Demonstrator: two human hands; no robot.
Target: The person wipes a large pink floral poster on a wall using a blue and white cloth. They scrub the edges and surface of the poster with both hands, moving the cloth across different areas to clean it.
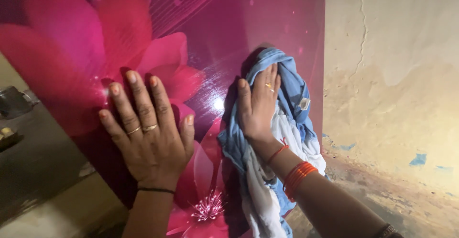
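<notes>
Now, in the head view, my left hand (pixel 150 140) lies flat in the lower middle of the frame, fingers (pixel 136 99) spread and released, holding nothing, only pressing against the glossy magenta panel (pixel 215 23) with its big pink flower print. My right hand (pixel 258 106) is right of centre and presses a blue and white cloth (pixel 291 99) against the same panel; the fingers are stretched flat on the cloth, not clenched around it. The cloth hangs down toward the lower edge of the frame. I judge the wiping is in the middle: the panel shines near the cloth, but I cannot tell which parts are already clean. At the right stands a cracked beige wall (pixel 397 75).
</notes>
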